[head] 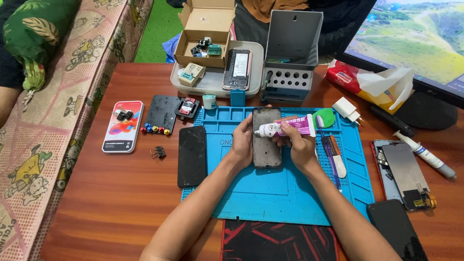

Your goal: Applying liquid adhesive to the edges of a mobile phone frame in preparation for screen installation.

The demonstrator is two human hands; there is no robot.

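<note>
My left hand (243,140) grips the left edge of an opened phone frame (267,145) lying upright on the blue work mat (290,193). In my right hand (298,142) is a white and purple glue tube (290,128), held sideways across the top of the frame with its nozzle pointing left. A black screen panel (192,155) lies just left of my left hand, half on the mat.
A grey tray (212,79) with a phone body and a cardboard box stands behind, beside a grey tool holder (290,72). A boxed screen (123,126), black plate and binder clip lie left. At right are a monitor (415,43), tissue pack, charger, syringe tube and phone parts (403,169).
</note>
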